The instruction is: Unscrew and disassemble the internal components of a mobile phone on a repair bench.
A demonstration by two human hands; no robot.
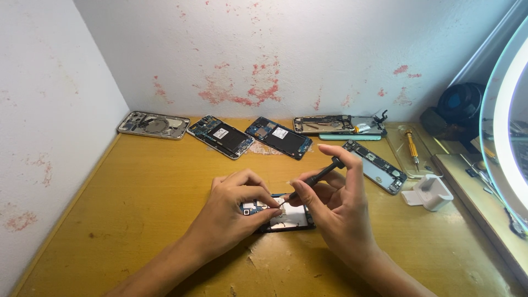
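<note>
An opened phone (289, 219) with its back removed lies flat on the wooden table (148, 198), its circuit board and a metal shield showing. My left hand (234, 212) rests on the phone's left end and pinches it with fingertips. In my right hand (335, 198) a thin black screwdriver (316, 177) is held like a pen. Its tip points down-left onto the board beside my left fingertips. Both hands cover much of the phone.
Several other opened phones (221, 136) lie in a row along the back wall. A clear case with an orange-handled screwdriver (412, 146) lies at the right, beside a white stand (432, 192). A lit ring lamp (503, 126) rises at the right edge.
</note>
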